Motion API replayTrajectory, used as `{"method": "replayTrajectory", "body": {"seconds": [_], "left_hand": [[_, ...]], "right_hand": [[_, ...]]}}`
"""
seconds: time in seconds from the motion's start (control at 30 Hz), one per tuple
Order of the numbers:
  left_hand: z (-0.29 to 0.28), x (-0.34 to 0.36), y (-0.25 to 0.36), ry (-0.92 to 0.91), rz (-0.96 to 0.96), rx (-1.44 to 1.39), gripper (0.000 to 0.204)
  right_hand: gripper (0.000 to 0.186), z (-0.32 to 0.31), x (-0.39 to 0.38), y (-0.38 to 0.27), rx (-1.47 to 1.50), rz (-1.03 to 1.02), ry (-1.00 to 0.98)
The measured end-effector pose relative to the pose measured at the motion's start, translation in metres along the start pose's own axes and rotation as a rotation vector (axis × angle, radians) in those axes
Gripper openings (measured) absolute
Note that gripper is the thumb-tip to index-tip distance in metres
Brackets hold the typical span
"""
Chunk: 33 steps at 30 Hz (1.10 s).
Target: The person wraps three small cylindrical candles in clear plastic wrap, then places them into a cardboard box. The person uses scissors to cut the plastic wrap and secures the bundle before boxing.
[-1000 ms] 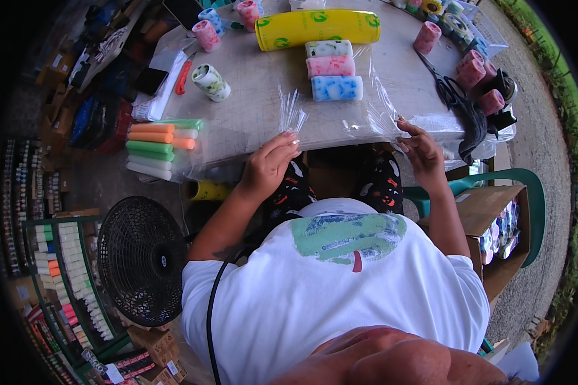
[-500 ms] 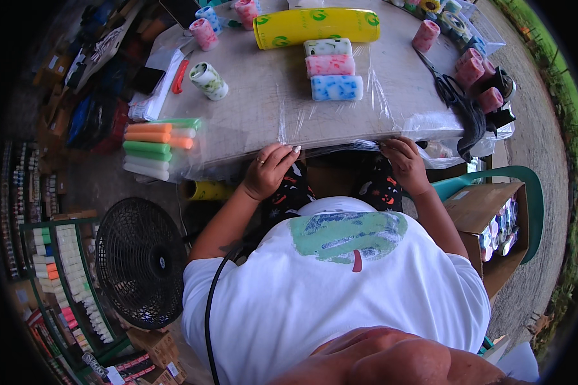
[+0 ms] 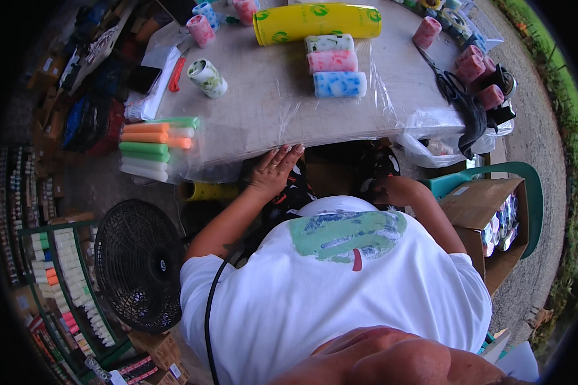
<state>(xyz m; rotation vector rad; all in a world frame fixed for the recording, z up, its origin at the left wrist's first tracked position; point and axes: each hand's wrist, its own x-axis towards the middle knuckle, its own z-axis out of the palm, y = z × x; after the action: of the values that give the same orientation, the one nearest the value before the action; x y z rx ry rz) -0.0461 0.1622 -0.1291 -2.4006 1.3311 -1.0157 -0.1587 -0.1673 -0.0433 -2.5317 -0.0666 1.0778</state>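
My left hand (image 3: 276, 168) lies against the table's near edge, its fingers stretched out flat by the clear plastic film (image 3: 289, 125). My right hand (image 3: 395, 191) is down over my right thigh, its fingers hidden from view. On the film, three mottled pillar candles lie on their sides in a row: a green-and-white candle (image 3: 329, 43), a pink candle (image 3: 332, 61) and a blue-and-white candle (image 3: 340, 85). Directly behind them rests a yellow roll of wrapping film (image 3: 318, 24).
Orange, green and white sticks (image 3: 146, 147) lie bagged at the table's left corner, near a standing green-mottled candle (image 3: 207, 79). Black scissors (image 3: 448, 83) and pink candles (image 3: 472, 67) are at the right. A black fan (image 3: 139, 264) stands left; an open cardboard box (image 3: 488, 221) sits right.
My right hand has left the film at the table edge and dropped back to my thigh. My left hand has gone from pinching the film's edge to lying flat there.
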Motion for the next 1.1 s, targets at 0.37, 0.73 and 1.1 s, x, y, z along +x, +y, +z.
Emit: {"method": "replayTrajectory", "body": {"seconds": [0.37,0.73,1.1], "left_hand": [[-0.004,0.001,0.005,-0.032,-0.063,-0.099,0.049],[-0.013,0.0,0.005,-0.05,-0.099,-0.072,0.051],[-0.011,0.004,0.0,0.0,-0.081,-0.043,0.054]], "right_hand": [[0.029,-0.159,0.04,-0.084,0.175,-0.587,1.055],[0.094,-0.129,0.096,-0.13,-0.351,-0.046,1.072],[0.072,-0.145,0.029,-0.064,-0.027,-0.232,0.977]]}}
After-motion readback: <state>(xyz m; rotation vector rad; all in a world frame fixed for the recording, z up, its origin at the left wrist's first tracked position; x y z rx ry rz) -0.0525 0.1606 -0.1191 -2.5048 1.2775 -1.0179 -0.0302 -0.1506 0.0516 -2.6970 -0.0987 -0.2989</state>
